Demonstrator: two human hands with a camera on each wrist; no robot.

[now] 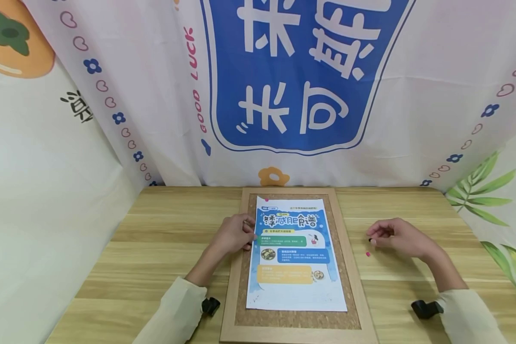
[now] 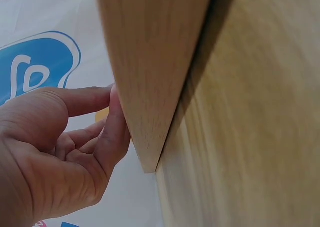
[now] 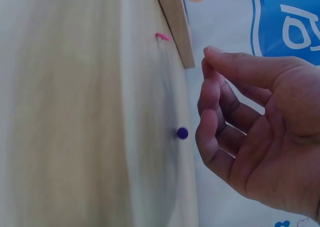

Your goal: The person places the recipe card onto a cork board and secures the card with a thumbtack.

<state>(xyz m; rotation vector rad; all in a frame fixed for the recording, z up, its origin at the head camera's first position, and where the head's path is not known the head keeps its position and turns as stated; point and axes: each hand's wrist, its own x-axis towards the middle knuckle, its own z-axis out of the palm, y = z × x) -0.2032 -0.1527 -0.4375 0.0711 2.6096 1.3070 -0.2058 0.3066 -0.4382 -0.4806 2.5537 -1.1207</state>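
Observation:
My left hand (image 1: 236,233) is at the left side of the framed cork board (image 1: 301,319), its fingertips at the left edge of a printed poster (image 1: 294,296). In the left wrist view, thumb and index finger (image 2: 119,122) come together beside the wooden frame; I cannot tell whether they pinch anything. A pink thumbtack (image 1: 266,199) sits at the poster's top left corner. Right of the board, my right hand (image 1: 397,236) hovers with loosely bent fingers, nothing visible between them. Close to it on the table are a purple thumbtack (image 3: 182,133) and a pink-headed thumbtack (image 3: 162,37).
The board lies on a wood-grain table (image 1: 163,229), its far end near the back edge. A patterned curtain (image 1: 163,95) hangs behind. Black wrist-worn devices (image 1: 425,309) sit at both sleeve cuffs.

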